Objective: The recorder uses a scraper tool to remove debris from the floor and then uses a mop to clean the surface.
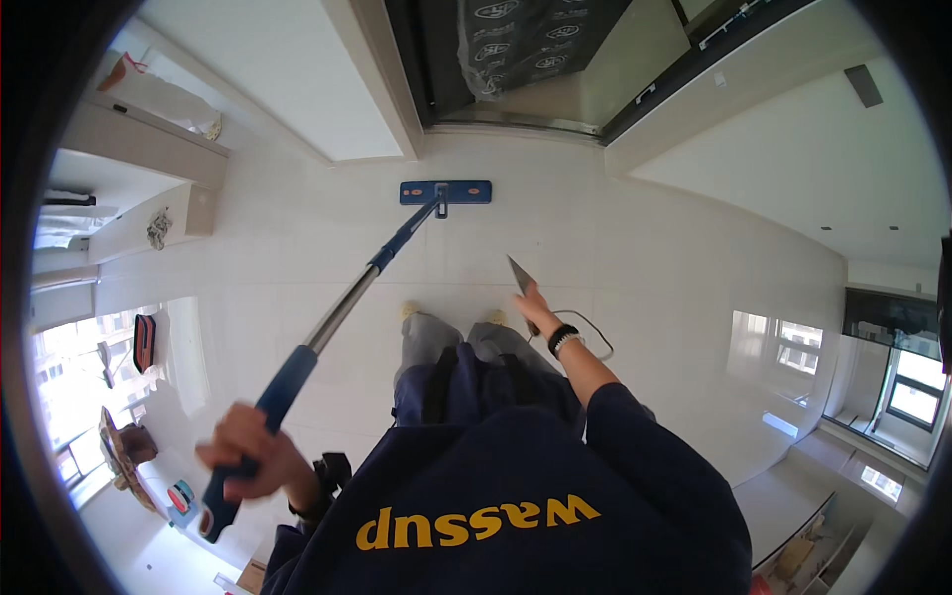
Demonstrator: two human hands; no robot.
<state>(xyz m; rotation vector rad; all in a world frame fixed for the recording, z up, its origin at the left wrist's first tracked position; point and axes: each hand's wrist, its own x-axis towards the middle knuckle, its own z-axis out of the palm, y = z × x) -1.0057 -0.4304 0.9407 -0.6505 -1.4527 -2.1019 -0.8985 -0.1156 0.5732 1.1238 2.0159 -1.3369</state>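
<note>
My left hand [256, 454] is closed around the thick blue grip of a flat mop. The mop's steel and blue pole [343, 309] slants away across the white floor tiles. Its blue rectangular head [468, 192] lies on the floor short of the doorway, and whether a pad is under it is hidden. In front of my right thigh, my right hand [532, 305] holds a putty knife or scraper by its handle, the pointed-looking metal blade [518, 272] aimed forward. A thin dark cord [599, 331] loops beside that hand.
Ahead is a doorway with a metal threshold [520, 128] and a film-wrapped dark door [520, 44]. White walls flank it. Built-in shelving [149, 141] with bags stands left, near an orange-and-black item [145, 343]. An open drawer or cabinet [807, 547] is at lower right.
</note>
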